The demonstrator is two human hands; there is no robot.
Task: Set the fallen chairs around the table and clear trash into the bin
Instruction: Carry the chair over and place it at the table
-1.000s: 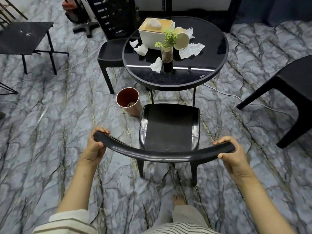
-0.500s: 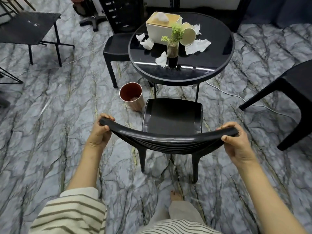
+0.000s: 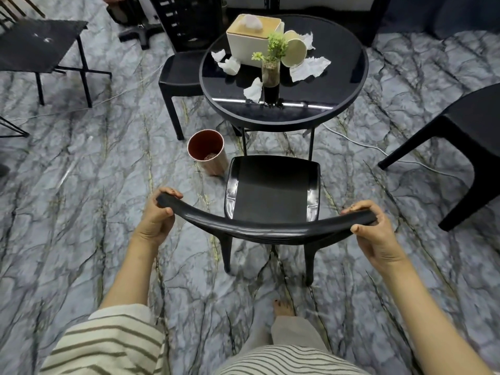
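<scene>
The curved top rail of the black chair (image 3: 270,230) is gripped at both ends. The left hand (image 3: 155,216) is wrapped around the rail's left end, with the fingers curled over the top and the thumb pressed against the near face. The right hand (image 3: 377,235) is wrapped around the right end in the same way, with the fingers hooked over the far side and the thumb tip laid on the near edge. Nothing else is held in either hand.

The chair is stood upright on the marbled floor (image 3: 81,185), with its seat turned towards the round black table (image 3: 284,122) and its front edge brought close to the table's legs. The copper-coloured bin (image 3: 213,165) is placed on the floor just beside the seat's front left corner, and a little debris can be made out at its bottom.

On the table top, crumpled tissues (image 3: 309,67) are scattered around a tissue box (image 3: 253,36), a tipped paper cup (image 3: 293,48) and a vase (image 3: 271,75) of green sprigs. A second black chair (image 3: 181,71) is set at the table's far left, with its seat partly tucked beneath the rim. A third chair (image 3: 465,136) is seen well apart at the right.
</scene>
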